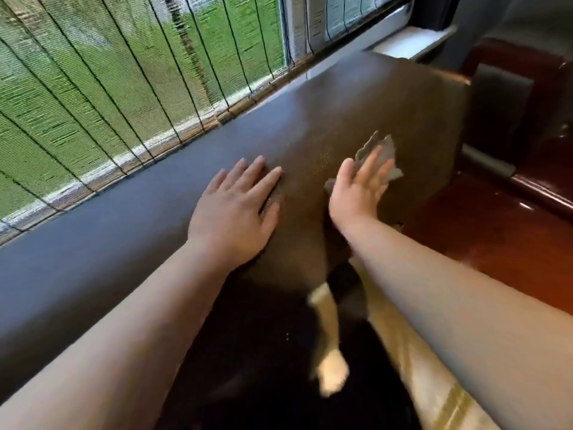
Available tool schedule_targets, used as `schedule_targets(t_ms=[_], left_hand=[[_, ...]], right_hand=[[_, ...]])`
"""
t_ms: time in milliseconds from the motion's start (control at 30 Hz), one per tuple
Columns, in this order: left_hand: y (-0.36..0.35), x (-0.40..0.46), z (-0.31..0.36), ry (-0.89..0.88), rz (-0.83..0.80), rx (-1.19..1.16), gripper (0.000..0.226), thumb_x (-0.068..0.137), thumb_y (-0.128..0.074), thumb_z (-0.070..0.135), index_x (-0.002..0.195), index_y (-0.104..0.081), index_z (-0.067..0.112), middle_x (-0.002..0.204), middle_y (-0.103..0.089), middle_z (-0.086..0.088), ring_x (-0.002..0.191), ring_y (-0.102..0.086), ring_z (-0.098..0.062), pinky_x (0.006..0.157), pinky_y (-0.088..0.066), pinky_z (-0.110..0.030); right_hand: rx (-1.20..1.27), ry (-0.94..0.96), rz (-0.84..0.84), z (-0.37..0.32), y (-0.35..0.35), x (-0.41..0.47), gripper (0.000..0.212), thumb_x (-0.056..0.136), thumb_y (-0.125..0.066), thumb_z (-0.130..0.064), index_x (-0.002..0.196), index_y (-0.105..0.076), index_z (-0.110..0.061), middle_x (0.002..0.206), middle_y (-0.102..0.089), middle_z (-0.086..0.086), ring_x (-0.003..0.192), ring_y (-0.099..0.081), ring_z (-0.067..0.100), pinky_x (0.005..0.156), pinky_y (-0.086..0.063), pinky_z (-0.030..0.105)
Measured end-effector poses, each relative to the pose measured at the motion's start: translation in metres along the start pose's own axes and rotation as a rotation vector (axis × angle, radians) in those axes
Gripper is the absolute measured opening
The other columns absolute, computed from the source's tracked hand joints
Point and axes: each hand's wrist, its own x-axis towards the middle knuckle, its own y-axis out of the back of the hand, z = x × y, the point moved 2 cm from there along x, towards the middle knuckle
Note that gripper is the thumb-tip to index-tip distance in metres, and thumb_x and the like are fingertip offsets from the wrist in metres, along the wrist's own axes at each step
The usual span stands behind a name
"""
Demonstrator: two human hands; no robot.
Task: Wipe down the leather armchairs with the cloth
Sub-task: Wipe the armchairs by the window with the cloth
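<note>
Cloth: grey, crumpled, pinned flat against the upper back of the armchair, near its right end. Only its edges show past the hand.

Right hand: pressed on the cloth, fingers straight and close together, palm down on the leather. No curl, no pinch; the cloth is held by pressure alone.

Left hand: flat on the bare leather just beside the right, fingers straight and slightly spread, apparently bracing.

Step in hand, as I judge it: wiping the top of the backrest, mid-stroke. Some pale speckling shows on the leather between the hands; could be dust or damp, cannot tell.

Next move likely calls for keeping even palm pressure so the cloth doesn't bunch or slip out, and sweeping toward the far right edge or back along the long stretch at left.

Beyond: netted window behind the chair; glossy dark wood furniture at right.
</note>
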Motion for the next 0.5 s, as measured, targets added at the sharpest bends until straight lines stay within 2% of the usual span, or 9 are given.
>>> schedule_targets(t_ms=[67, 100, 133, 233, 333, 400, 500], left_hand=[[0.002, -0.029, -0.019, 0.036, -0.003, 0.104, 0.068, 0.102, -0.024, 0.065, 0.166, -0.023, 0.041, 0.174, -0.023, 0.002, 0.161, -0.021, -0.028, 0.130, -0.019, -0.052], [0.002, -0.034, -0.023, 0.070, 0.010, 0.121, 0.069, 0.101, -0.026, 0.065, 0.165, -0.025, 0.041, 0.173, -0.026, 0.001, 0.160, -0.024, -0.030, 0.129, -0.021, -0.054], [0.001, -0.035, -0.024, 0.089, 0.036, 0.139, 0.068, 0.101, -0.029, 0.064, 0.164, -0.030, 0.039, 0.172, -0.031, 0.000, 0.158, -0.028, -0.032, 0.127, -0.023, -0.056], [-0.006, -0.034, -0.019, 0.069, 0.135, 0.173, 0.066, 0.100, -0.039, 0.057, 0.161, -0.041, 0.033, 0.166, -0.042, -0.004, 0.151, -0.039, -0.037, 0.123, -0.030, -0.057], [-0.008, -0.034, -0.019, 0.052, 0.171, 0.210, 0.065, 0.100, -0.042, 0.054, 0.161, -0.042, 0.031, 0.165, -0.043, -0.006, 0.150, -0.041, -0.037, 0.122, -0.030, -0.057], [-0.010, -0.033, -0.019, 0.059, 0.185, 0.230, 0.066, 0.099, -0.043, 0.053, 0.161, -0.042, 0.030, 0.165, -0.043, -0.006, 0.150, -0.041, -0.038, 0.122, -0.030, -0.057], [-0.015, -0.034, -0.017, 0.065, 0.218, 0.283, 0.067, 0.098, -0.046, 0.052, 0.161, -0.042, 0.029, 0.164, -0.044, -0.006, 0.149, -0.042, -0.038, 0.122, -0.031, -0.056]], right_hand=[[0.082, -0.156, 0.091, -0.009, 0.011, 0.016, 0.068, 0.108, -0.015, -0.056, 0.166, 0.008, -0.029, 0.173, 0.017, 0.010, 0.160, 0.006, 0.039, 0.129, -0.002, 0.052], [0.090, -0.148, 0.097, -0.015, 0.007, 0.004, 0.069, 0.108, -0.016, -0.057, 0.166, 0.008, -0.029, 0.173, 0.016, 0.010, 0.159, 0.004, 0.040, 0.128, -0.003, 0.052], [0.058, -0.063, 0.074, -0.021, 0.000, -0.017, 0.070, 0.108, -0.016, -0.058, 0.166, 0.008, -0.029, 0.173, 0.018, 0.012, 0.159, 0.006, 0.042, 0.127, -0.001, 0.053], [-0.050, 0.467, -0.045, -0.016, -0.037, -0.106, 0.069, 0.105, -0.015, -0.060, 0.167, -0.003, -0.030, 0.171, 0.017, 0.018, 0.155, 0.015, 0.049, 0.124, 0.003, 0.060], [-0.120, 0.675, -0.011, 0.003, -0.039, -0.098, 0.065, 0.107, -0.019, -0.055, 0.166, -0.022, -0.028, 0.173, 0.001, 0.020, 0.156, 0.006, 0.051, 0.125, -0.006, 0.065], [-0.159, 0.667, 0.077, 0.008, -0.019, -0.052, 0.063, 0.109, -0.019, -0.052, 0.166, -0.022, -0.026, 0.173, -0.002, 0.019, 0.157, 0.003, 0.050, 0.126, -0.007, 0.064], [0.020, 0.412, 0.188, 0.018, -0.003, 0.002, 0.065, 0.109, -0.015, -0.050, 0.167, -0.017, -0.021, 0.173, 0.000, 0.021, 0.158, 0.000, 0.044, 0.127, -0.003, 0.054]])
